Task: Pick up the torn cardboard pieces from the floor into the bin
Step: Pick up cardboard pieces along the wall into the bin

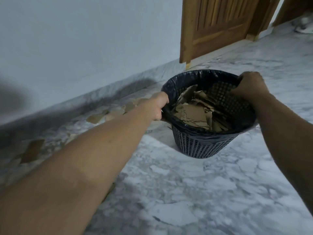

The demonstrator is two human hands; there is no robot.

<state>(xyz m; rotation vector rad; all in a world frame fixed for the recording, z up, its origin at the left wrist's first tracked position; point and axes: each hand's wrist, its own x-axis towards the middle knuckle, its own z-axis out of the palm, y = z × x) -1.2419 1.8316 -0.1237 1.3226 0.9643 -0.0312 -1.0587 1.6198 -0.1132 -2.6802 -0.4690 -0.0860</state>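
A dark mesh bin lined with a black bag stands on the marble floor, tilted toward me. Several torn brown cardboard pieces lie inside it. My left hand grips the bin's left rim. My right hand grips the right rim with curled fingers. More torn cardboard pieces lie on the floor along the wall at the left: one large piece near my left forearm, another further on, and a few behind my left wrist, partly hidden by the arm.
A pale wall runs along the left with a marble skirting. A wooden door stands at the back, right of the wall. Grey-white marble floor spreads in front of and to the right of the bin.
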